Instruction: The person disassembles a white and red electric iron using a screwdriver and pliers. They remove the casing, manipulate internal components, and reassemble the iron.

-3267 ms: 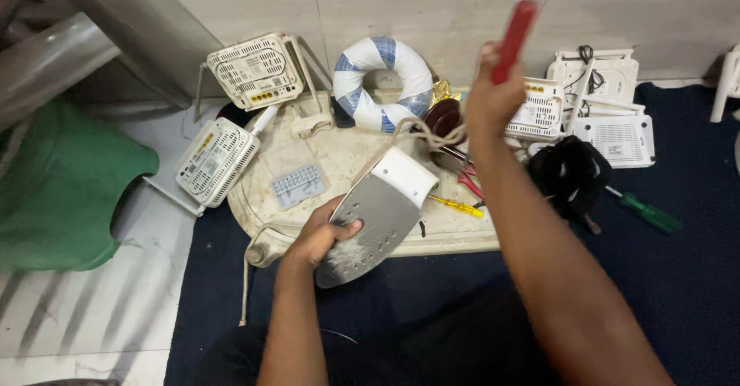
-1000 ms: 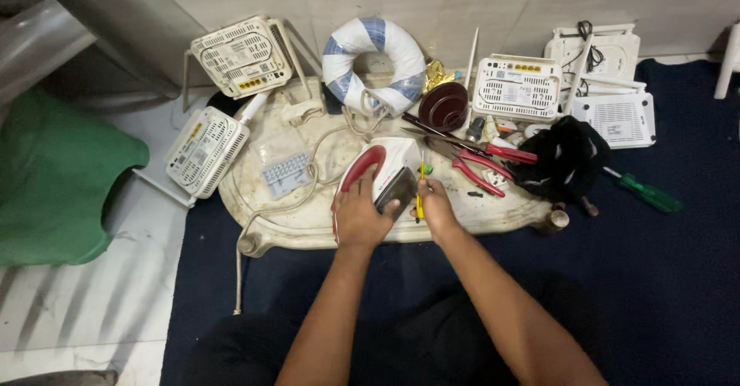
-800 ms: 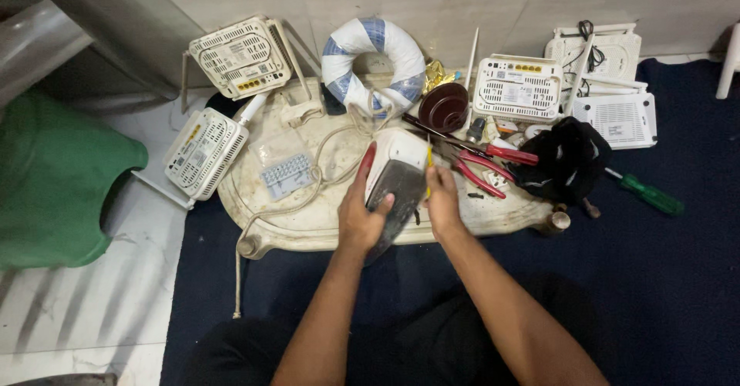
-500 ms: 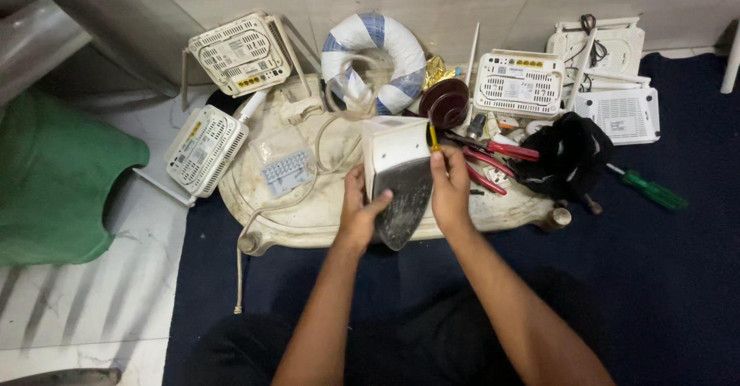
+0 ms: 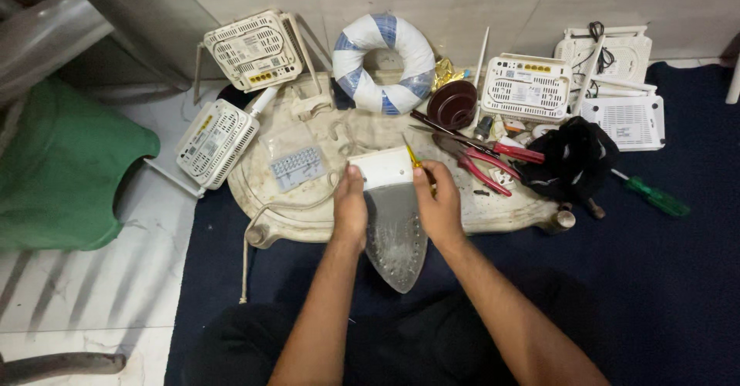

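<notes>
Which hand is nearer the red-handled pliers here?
Right. The right hand grips the right edge of the upturned iron, just left of the red-handled pliers. The left hand holds the iron's opposite edge, farther from them.

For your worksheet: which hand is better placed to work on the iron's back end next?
Probably the right hand: it already holds the yellow screwdriver at the iron; the left hand only steadies it.

Even, soft overhead light, sharp focus (slight wide-angle bend at edges), faint shadows
</notes>
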